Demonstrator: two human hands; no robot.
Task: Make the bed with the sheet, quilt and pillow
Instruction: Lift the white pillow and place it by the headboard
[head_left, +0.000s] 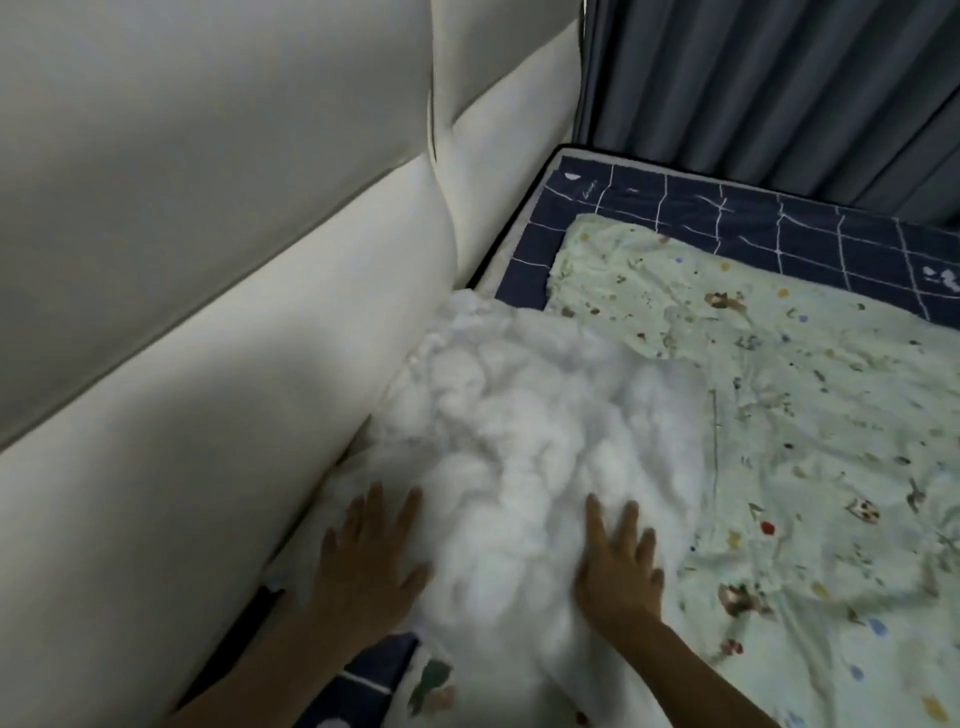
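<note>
A white lumpy pillow (524, 415) lies at the head of the bed, against the headboard. My left hand (371, 553) rests flat on its near left side, fingers spread. On the pillow's near right side my right hand (618, 561) also lies flat, fingers apart. A pale green quilt (810, 415) with small colourful prints covers the bed to the right, and the pillow overlaps its edge. Under the quilt a navy sheet (727, 223) with a white grid shows along the far side and at the bottom near my left forearm.
A cream padded headboard (208, 260) fills the left side, close beside the pillow. Grey-blue curtains (779, 83) hang along the far side of the bed. The mattress edge (524, 218) shows as a pale strip between headboard and sheet.
</note>
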